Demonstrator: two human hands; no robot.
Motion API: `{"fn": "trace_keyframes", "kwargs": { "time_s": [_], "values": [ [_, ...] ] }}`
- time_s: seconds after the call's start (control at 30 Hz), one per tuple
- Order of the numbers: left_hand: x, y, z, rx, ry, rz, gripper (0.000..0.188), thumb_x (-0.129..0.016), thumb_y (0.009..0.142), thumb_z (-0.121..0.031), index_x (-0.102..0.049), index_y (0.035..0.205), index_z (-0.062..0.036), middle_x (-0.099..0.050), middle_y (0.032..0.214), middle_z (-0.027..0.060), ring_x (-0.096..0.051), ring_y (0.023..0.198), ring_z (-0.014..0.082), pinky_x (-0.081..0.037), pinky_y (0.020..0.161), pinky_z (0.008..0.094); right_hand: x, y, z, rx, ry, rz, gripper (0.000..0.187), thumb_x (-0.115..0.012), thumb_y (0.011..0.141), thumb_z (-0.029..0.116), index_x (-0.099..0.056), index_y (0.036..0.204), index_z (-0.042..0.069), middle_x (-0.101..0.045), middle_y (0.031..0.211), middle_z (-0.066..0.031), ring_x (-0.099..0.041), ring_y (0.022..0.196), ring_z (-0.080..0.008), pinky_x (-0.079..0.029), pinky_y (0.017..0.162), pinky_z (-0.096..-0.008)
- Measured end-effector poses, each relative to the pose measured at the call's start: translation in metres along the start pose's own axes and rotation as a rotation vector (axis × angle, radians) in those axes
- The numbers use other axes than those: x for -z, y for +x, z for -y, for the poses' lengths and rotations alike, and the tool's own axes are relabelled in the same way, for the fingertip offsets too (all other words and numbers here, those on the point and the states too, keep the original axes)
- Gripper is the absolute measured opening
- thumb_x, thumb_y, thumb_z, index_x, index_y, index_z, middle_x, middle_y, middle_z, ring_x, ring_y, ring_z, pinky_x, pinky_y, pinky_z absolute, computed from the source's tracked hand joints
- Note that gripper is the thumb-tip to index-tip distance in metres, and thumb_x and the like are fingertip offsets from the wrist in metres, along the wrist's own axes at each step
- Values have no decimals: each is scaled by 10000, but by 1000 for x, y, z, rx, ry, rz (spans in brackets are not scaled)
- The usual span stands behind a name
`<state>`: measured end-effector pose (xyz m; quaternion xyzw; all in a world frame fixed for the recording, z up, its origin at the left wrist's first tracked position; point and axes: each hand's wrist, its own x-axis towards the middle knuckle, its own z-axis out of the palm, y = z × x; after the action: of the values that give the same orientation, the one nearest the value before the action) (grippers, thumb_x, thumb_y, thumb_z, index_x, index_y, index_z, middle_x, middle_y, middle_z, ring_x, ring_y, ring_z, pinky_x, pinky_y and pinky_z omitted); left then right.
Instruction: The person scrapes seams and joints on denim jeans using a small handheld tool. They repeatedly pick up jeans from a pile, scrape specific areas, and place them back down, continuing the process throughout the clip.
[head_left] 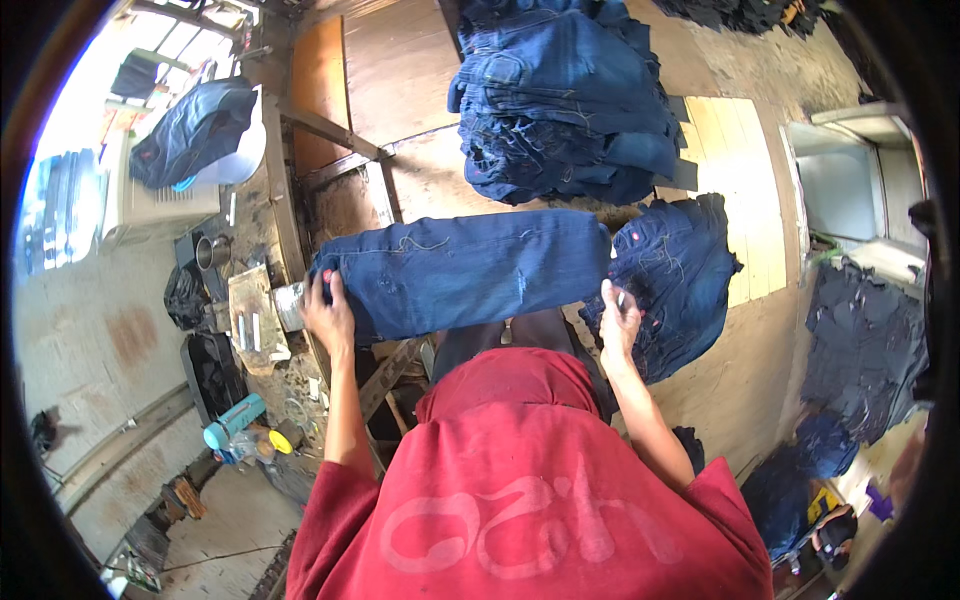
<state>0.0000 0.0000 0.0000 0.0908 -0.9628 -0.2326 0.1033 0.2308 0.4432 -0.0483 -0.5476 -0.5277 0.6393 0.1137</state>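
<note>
A pair of blue jeans (460,275) lies stretched out crosswise in front of me, with loose threads and a worn pale patch on the cloth. Its left end lies by a silvery cylinder (289,306). My left hand (330,312) grips that end, next to a small red tag (327,276). At the lower right corner of the jeans is my right hand (619,322), its fingers closed. Something small and pale shows at those fingertips; I cannot make out what it is. Beside this hand lies a crumpled heap of dark blue jeans (685,270).
A tall pile of jeans (560,100) rests beyond the stretched pair. On the left, a worn bench (262,215) carries a metal cup (212,252) and white sticks (255,330). A turquoise bottle (236,420) is lower left. Dark garments (865,340) lie at the right.
</note>
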Motion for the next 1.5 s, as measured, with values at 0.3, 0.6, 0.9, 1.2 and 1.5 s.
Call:
{"fn": "trace_keyframes", "kwargs": {
  "time_s": [0.3, 0.6, 0.9, 1.2, 1.5],
  "values": [
    [-18, 44, -53, -399, -351, 161, 408, -757, 1026, -211, -737, 1372, 4, -701, 1448, 234, -594, 1428, 383, -431, 1223, 448, 1, 41, 5, -499, 290, 65, 583, -790, 1020, 502, -402, 683, 229, -323, 581, 75, -326, 432, -75, -260, 404, -272],
    [14, -115, -44, -103, 80, 189, 953, -973, 787, -438, -535, 1488, 35, -333, 1716, 299, -280, 1581, 511, -294, 1248, 626, 38, 98, 18, -559, 258, -12, 536, -748, 1002, 631, -497, 756, 226, -410, 591, 108, -386, 461, -58, -321, 433, -254],
    [31, -48, -79, 819, -1004, 1008, 542, -858, 965, -169, -623, 1422, 4, -741, 1321, 99, -732, 1120, 207, -582, 1045, 360, -10, -81, -49, -573, 102, 132, 458, -773, 1024, 534, -504, 868, 197, -506, 679, 47, -519, 575, -120, -389, 515, -301],
    [-86, -89, -258, -14, -1040, 1602, 379, -774, 1058, -324, -717, 1324, -60, -727, 1216, -11, -623, 1102, 129, -507, 1015, 360, -44, -136, -68, 133, -110, 233, 277, -821, 1004, 215, -626, 1080, 33, -657, 884, -12, -649, 777, -125, -565, 735, -311],
    [-131, -96, -324, 1079, -1674, 952, 487, -649, 1098, -521, -659, 1342, -100, -714, 1203, 63, -695, 976, 234, -569, 865, 416, -91, -118, -28, 662, -455, -287, 836, -934, 876, 251, -434, 1490, -18, -501, 1409, -206, -513, 1218, -353, -427, 1101, -493]
  ]
}}
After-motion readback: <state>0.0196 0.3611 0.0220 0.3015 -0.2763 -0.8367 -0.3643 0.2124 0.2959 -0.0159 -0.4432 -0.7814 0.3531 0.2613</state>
